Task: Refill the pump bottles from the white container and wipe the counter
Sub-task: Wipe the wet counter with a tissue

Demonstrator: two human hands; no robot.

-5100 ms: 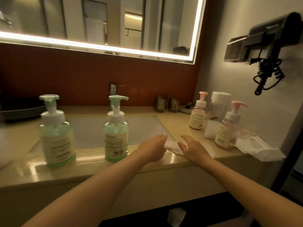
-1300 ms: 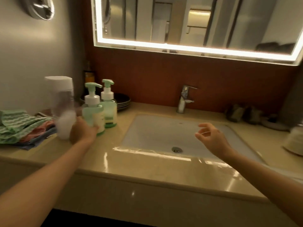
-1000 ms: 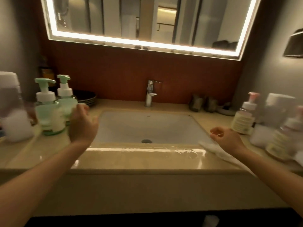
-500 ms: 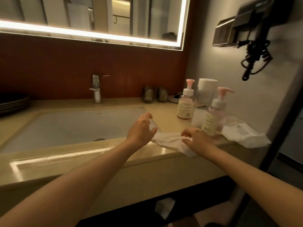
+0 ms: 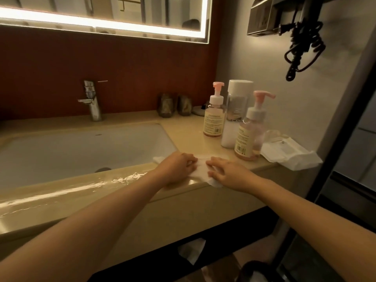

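A white wipe (image 5: 201, 166) lies on the beige counter (image 5: 188, 130) at its front edge, just right of the sink. My left hand (image 5: 178, 168) grips the wipe's left part with bent fingers. My right hand (image 5: 228, 173) rests on its right part with fingers spread; a corner of the wipe sticks out under the palm. Behind them stand two pink pump bottles (image 5: 213, 119) (image 5: 250, 135) and, between them, the white-capped clear container (image 5: 236, 110) with white contents in its lower part.
A wipe packet (image 5: 289, 153) lies right of the bottles at the counter's end. The white sink (image 5: 81, 147) with its faucet (image 5: 92, 100) is on the left, and a wet streak (image 5: 81, 189) shines along the front edge. Two tumblers (image 5: 175, 104) stand at the back wall. A hair dryer (image 5: 301, 37) hangs above.
My view swung from the green bottles on the left to the right end of the counter. Both hands came down onto the white wipe, closer together than half a second ago.
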